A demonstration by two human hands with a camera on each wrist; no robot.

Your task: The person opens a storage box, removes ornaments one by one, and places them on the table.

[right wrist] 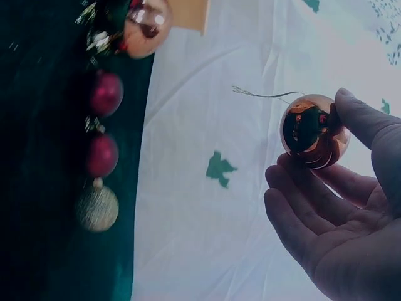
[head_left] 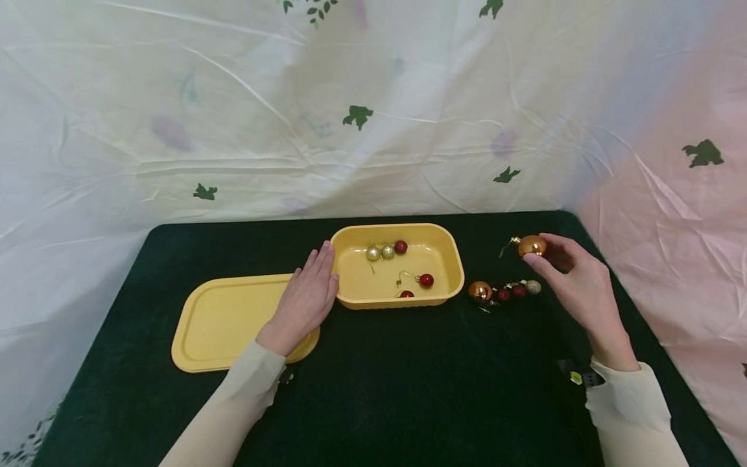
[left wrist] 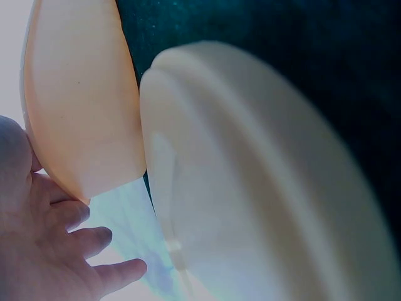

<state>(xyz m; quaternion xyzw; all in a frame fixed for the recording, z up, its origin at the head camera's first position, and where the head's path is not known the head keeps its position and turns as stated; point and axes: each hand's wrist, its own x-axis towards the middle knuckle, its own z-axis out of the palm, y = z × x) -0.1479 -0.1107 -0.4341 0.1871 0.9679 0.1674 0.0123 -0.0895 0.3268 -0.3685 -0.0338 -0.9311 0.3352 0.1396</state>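
Note:
Between thumb and fingers my right hand [head_left: 583,285] pinches a shiny copper-coloured Christmas bauble [head_left: 532,246], held above the table; its gold string [right wrist: 266,94] hangs free. My left hand [head_left: 306,292] lies with straight fingers against the left wall of a yellow box [head_left: 398,303]. Inside the box are two gold baubles [head_left: 373,253] and several small red ones [head_left: 426,281]. To the box's right, a second copper bauble [head_left: 480,292], two red baubles [head_left: 519,291] and a glittery gold bauble [head_left: 533,287] form a row on the table.
A flat yellow lid [head_left: 227,321] lies left of the box, partly beneath my left forearm and hand. The table has a dark green cloth [head_left: 408,389]. Behind it hangs a pale curtain [head_left: 408,162] with leaf prints.

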